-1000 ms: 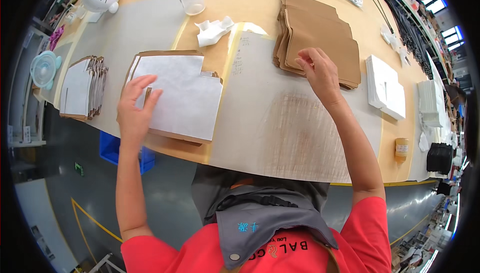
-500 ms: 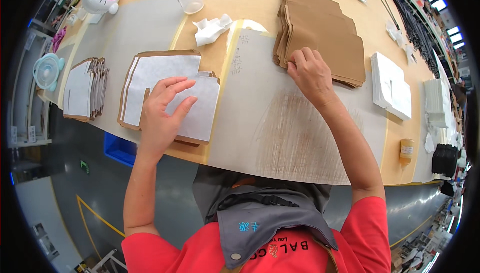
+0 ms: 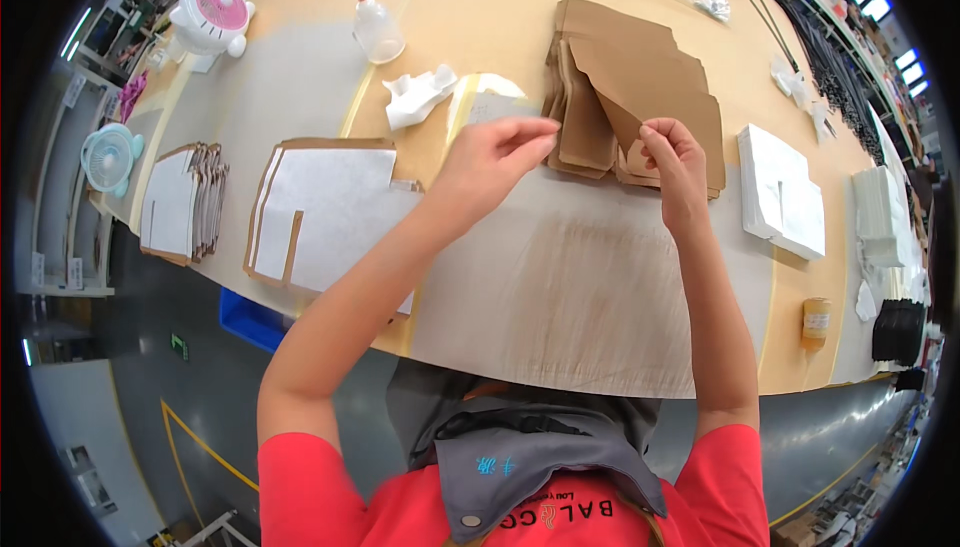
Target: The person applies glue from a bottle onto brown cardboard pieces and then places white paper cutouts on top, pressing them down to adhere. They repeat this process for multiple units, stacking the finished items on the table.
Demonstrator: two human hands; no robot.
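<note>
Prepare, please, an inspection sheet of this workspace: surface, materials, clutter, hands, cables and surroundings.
Surface: tan table; grey covering with brownish stains.
Materials: brown stack; white-faced pieces; white stack.
Clutter: crumpled white paper, clear bottle, amber jar.
Hands: right hand pinches the raised edge of the top brown sheet; left hand open beside the brown stack, contact unclear.
Cables: nothing seen for certain.
Surroundings: pink-and-white fan and blue fan at left; blue bin below table edge.

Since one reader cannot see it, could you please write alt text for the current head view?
At a worktable, a person's right hand holds up the edge of a brown sheet on a stack; the left hand is open beside it. White-faced pieces lie left, a white pile right.
</note>
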